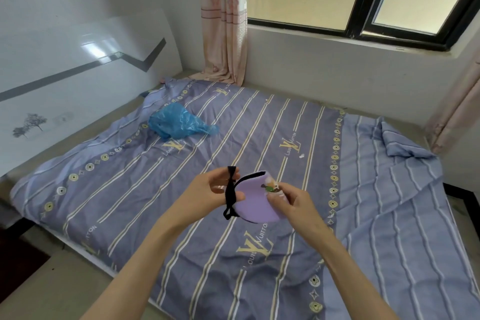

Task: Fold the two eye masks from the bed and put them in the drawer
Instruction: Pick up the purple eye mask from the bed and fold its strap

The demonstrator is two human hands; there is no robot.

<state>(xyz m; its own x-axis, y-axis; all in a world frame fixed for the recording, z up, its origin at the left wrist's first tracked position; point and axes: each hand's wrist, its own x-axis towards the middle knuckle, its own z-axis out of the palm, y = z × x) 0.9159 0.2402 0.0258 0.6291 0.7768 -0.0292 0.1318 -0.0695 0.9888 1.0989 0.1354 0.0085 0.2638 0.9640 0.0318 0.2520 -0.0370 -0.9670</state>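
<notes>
Purple eye mask [255, 201] is held in the air above the bed [233, 138], between both hands. Left grip [218, 187] pinches the mask's black strap [230, 191], which runs over the fingers and hangs looped below. Right grip [291, 201] pinches the mask's right edge at the printed patch. A blue plastic bag [179, 122] lies well apart, near the headboard [78, 80].
</notes>
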